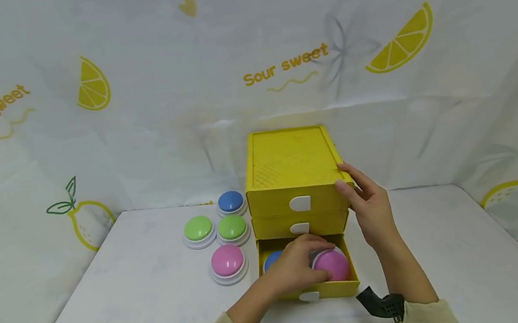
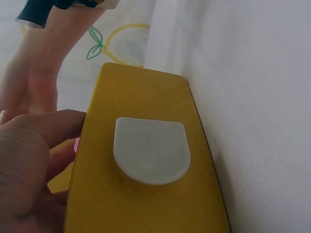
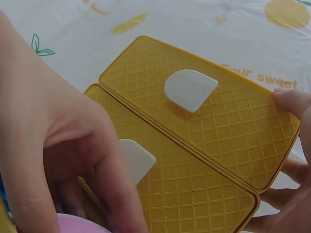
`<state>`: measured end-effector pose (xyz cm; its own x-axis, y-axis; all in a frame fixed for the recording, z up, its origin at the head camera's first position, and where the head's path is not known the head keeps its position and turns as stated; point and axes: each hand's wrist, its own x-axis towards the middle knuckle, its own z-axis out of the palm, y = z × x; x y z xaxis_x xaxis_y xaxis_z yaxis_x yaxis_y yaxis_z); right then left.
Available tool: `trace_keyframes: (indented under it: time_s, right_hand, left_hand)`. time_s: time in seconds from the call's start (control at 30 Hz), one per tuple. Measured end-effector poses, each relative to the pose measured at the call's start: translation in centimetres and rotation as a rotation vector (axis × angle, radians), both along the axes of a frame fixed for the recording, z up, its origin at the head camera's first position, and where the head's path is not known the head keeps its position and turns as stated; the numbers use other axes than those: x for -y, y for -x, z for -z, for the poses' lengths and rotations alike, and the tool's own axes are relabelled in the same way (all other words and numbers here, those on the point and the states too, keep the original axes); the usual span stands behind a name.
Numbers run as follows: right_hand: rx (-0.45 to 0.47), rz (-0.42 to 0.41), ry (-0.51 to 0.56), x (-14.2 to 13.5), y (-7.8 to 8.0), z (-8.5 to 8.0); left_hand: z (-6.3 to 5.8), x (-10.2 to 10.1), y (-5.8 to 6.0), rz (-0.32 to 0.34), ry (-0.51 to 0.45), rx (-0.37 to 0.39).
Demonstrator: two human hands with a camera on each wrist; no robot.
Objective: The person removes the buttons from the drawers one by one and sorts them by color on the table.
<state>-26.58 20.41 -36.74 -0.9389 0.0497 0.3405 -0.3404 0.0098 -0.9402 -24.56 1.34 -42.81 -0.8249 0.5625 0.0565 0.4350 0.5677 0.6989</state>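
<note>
A small yellow drawer box with three stacked drawers stands on the table. Its bottom drawer is pulled out, and inside lie a pink dome button and a blue dome button. My left hand reaches into that drawer and grips the pink button, thumb at the front and fingers over the back. At the box's upper right corner my right hand holds on, thumb at the front edge and fingers along the side. In the left wrist view the drawer's front and white pull tab fill the middle.
Left of the box, on the white table, sit a blue button, two green buttons including the nearer-left one, and a pink button. A white lemon-print cloth hangs right behind the box.
</note>
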Motion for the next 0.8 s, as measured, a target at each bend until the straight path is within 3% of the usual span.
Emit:
trace_keyframes:
  time_s: [0.33,0.43,0.6,0.8]
  right_hand:
    - [0.012,0.001,0.003,0.1,0.1,0.2]
    - [0.019,-0.004,0.009,0.2,0.1,0.1]
    - [0.026,0.002,0.007,0.2,0.1,0.1]
    - [0.019,0.003,0.005,0.1,0.0,0.1]
  left_hand:
    - [0.0,0.0,0.1,-0.056,-0.065,0.103]
    - [0.0,0.0,0.1,-0.040,-0.060,0.086]
    - [-0.2,0.2,-0.1,-0.020,-0.051,-0.003]
    - [-1.2,1.5,-0.9,-0.055,-0.164,-0.044]
